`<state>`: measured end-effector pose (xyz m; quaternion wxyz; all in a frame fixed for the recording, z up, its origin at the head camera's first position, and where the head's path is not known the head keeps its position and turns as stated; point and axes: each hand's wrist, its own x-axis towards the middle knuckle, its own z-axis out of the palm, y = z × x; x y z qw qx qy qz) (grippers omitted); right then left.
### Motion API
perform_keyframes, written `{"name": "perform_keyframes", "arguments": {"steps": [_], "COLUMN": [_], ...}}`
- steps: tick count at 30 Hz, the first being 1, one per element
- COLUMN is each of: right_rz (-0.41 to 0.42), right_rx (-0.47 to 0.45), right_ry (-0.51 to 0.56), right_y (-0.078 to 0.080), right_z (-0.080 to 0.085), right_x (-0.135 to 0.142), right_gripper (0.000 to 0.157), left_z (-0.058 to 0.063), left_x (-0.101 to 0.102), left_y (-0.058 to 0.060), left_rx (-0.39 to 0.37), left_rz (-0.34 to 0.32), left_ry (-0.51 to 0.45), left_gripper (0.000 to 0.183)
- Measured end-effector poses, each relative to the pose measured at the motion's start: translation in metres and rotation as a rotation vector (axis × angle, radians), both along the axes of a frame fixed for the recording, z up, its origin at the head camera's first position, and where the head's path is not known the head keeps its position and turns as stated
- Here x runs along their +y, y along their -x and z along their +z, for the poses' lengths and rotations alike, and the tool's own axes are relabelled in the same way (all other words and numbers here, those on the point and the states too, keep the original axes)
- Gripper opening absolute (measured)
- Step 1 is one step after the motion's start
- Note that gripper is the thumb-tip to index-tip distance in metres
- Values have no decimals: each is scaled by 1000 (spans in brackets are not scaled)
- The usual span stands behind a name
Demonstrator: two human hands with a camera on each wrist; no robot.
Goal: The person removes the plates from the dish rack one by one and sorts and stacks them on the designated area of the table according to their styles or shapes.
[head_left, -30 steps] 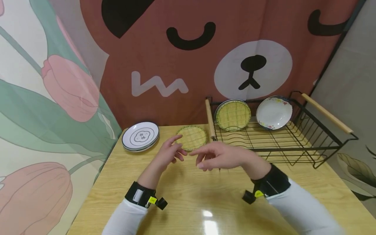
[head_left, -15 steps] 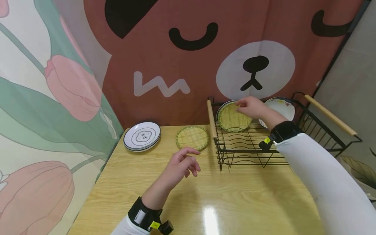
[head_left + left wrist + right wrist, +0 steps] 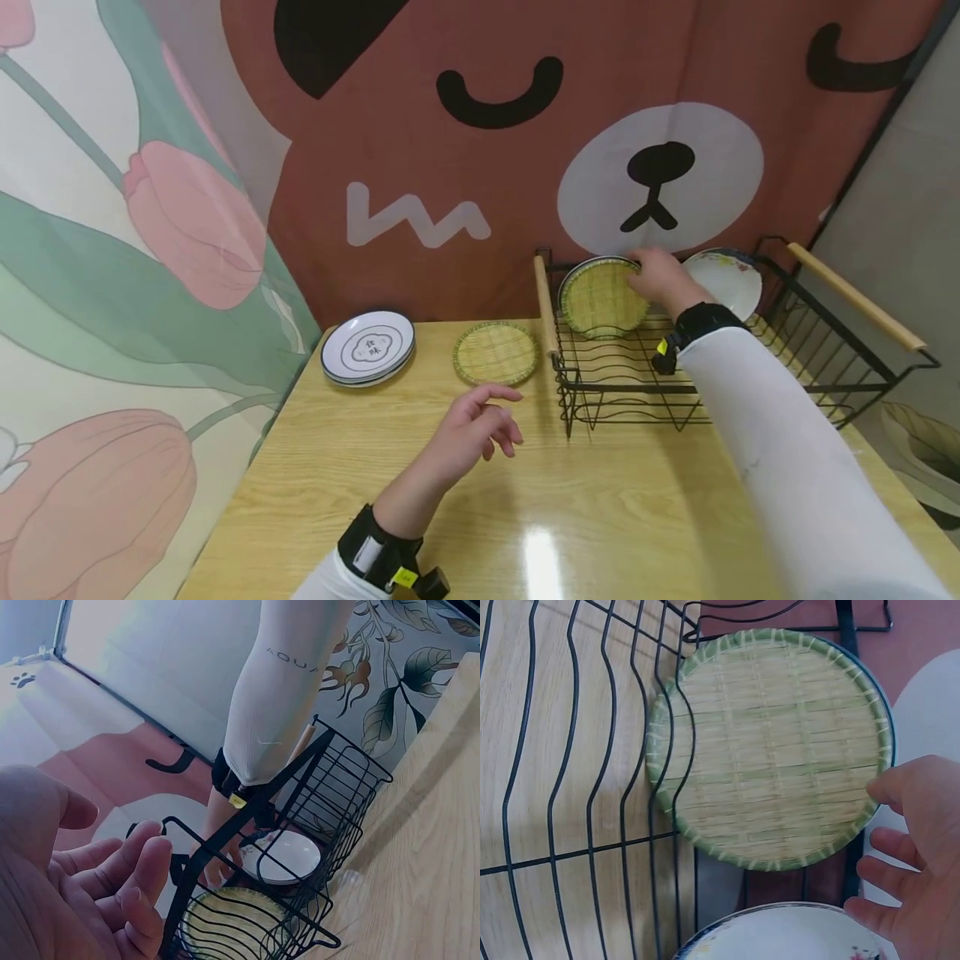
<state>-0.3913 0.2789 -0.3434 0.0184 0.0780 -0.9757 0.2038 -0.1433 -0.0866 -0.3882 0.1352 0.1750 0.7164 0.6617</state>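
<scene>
Green-edged mat (image 3: 772, 750), pinched at its rim by the right hand (image 3: 924, 844), would best slide straight up from the rack (image 3: 637, 387), left hand (image 3: 471, 429) relaxed.

Dark capital letters reading "AQUA" run across the white fabric sleeve (image 3: 262, 709) of the right arm, as seen in the left wrist view. Two dark Chinese characters, the lower seemingly 味, the upper too small to be certain, stand within the lobed outline at the centre of the topmost round white plate with a dark rim (image 3: 368, 347). Marks on the small yellow rectangular tag (image 3: 405, 577) at the left wrist are illegible.
</scene>
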Motion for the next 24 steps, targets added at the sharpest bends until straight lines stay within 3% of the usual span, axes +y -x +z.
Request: {"name": "perform_keyframes", "arguments": {"steps": [13,24], "right_rz": [-68,-71], "right_rx": [4,13], "right_ry": [73,47], "right_y": [10,9], "right_z": [-16,-18], "right_x": [4,5], "right_gripper": [56,49], "left_z": [-4,-4], "left_x": [-2,-2], "left_y": [3,4], "left_rx": [-9,-13], "left_rz": [12,12], "left_ry": [8,9], "left_gripper": [34,37]}}
